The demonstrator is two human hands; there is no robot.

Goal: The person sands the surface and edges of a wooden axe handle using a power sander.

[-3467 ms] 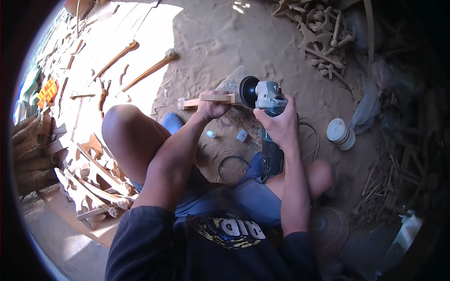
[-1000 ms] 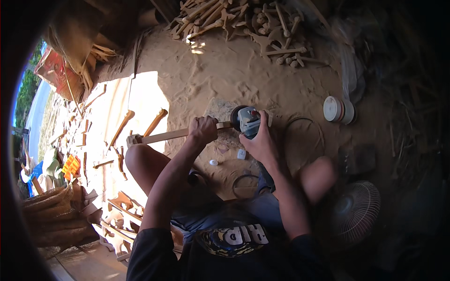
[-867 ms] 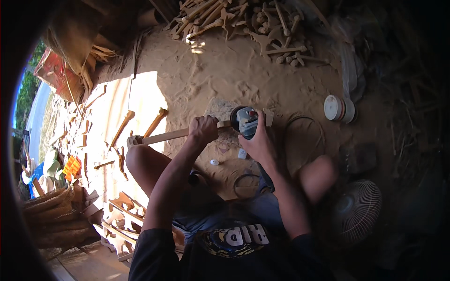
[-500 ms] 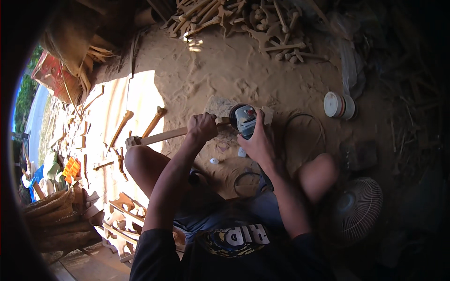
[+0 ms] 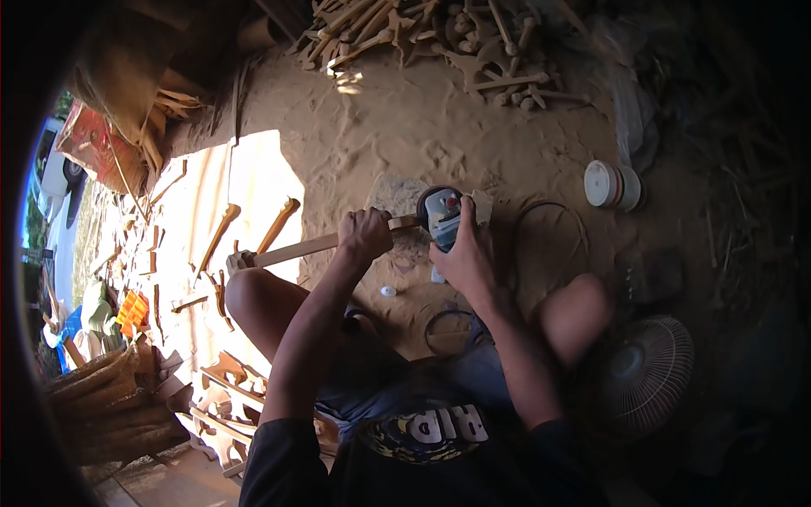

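Note:
My left hand (image 5: pixel 365 234) is closed round a long wooden piece (image 5: pixel 296 250), which looks like a shaped furniture leg. Its thick, blocky end rests by my left knee, and its other end reaches past my fist to the right. In my right hand (image 5: pixel 470 264) is an angle grinder (image 5: pixel 443 215), gripped by its body. The grinder's dark round disc meets the right end of the wooden piece or lies very close to it; I cannot tell which. Beneath them a flat slab (image 5: pixel 395 193) lies on the dusty ground.
A heap of carved wooden parts (image 5: pixel 372 34) lies at the far side. Cut pieces (image 5: pixel 221 237) lie in the sunlit patch on the left, more (image 5: pixel 224 414) at lower left. To the right are a white tub (image 5: pixel 610 185), a dark cable (image 5: pixel 553 204) and a fan (image 5: pixel 649 372).
My hands, the wooden piece and the grinder keep nearly the same place. At the far left, a white vehicle has come into view outside.

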